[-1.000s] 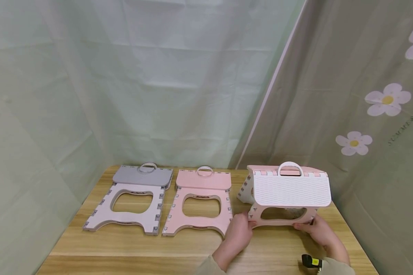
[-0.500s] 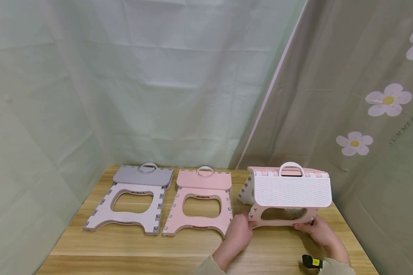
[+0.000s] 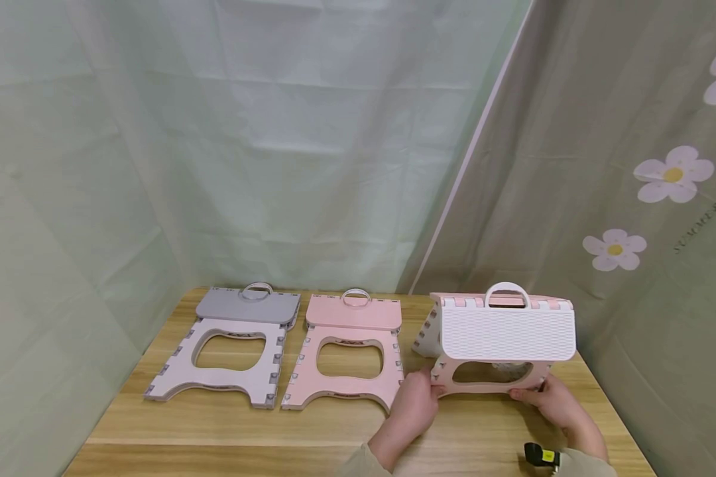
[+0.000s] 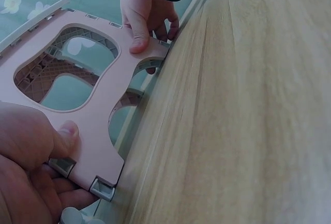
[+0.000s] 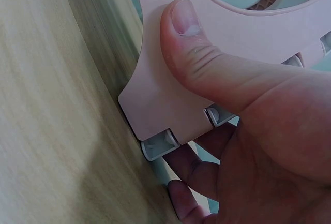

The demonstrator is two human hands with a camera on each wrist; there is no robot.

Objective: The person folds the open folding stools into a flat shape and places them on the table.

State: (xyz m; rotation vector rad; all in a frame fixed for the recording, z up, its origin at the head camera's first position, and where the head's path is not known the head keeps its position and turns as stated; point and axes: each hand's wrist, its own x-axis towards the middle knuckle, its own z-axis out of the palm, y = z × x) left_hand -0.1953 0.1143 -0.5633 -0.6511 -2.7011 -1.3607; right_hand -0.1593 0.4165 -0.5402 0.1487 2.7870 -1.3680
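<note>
A pink and white folding stool stands half-unfolded at the table's right, its white woven-pattern seat half hanging down at a slant and a white loop handle on top. My left hand grips the left edge of the front pink leg panel near its foot, thumb on the face and fingers behind. On the opposite edge my right hand grips the same panel, its thumb flat on the pink plastic. In the left wrist view the panel meets the wooden surface at its feet.
A pink folding stool lies folded flat left of my left hand. Farther left lies a grey and white folding stool, also flat. A wooden table bears everything. Curtains hang behind and beside it.
The half-unfolded stool has shifted very slightly, its top tipping a little lower toward me. Both hands keep their grip, and the two flat stools stay where they were.
</note>
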